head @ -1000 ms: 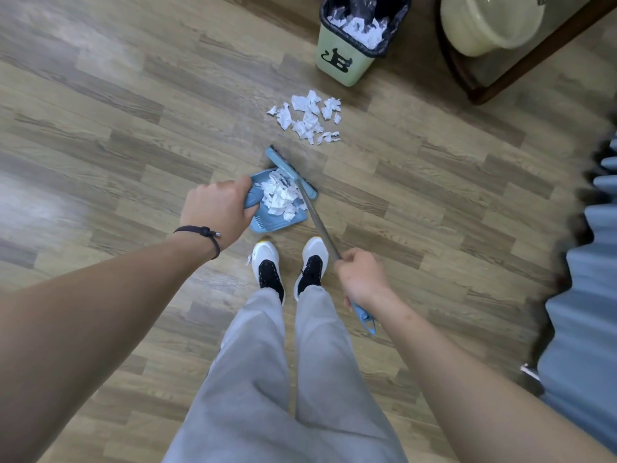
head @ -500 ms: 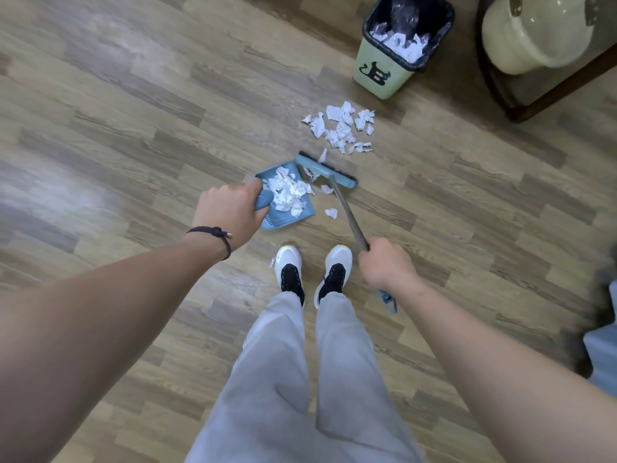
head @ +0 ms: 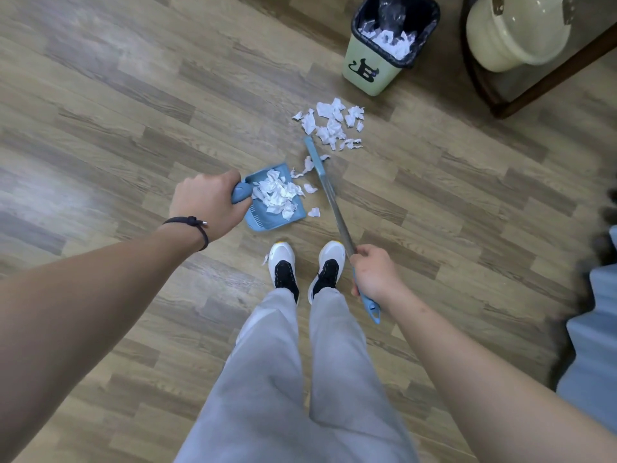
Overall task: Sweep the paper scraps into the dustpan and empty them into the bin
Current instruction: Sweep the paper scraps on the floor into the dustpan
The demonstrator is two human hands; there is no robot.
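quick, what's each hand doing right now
Left hand: closed on the dustpan handle.
Right hand: closed on the broom handle.

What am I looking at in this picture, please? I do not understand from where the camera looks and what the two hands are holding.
The camera sits on a person's head and looks down at their own arms, legs and shoes. The left hand grips a blue dustpan holding paper scraps. The right hand holds a broom whose head touches the wooden floor. A pile of scraps lies beyond it, with loose pieces near the pan. Behind stands a green bin with paper inside.
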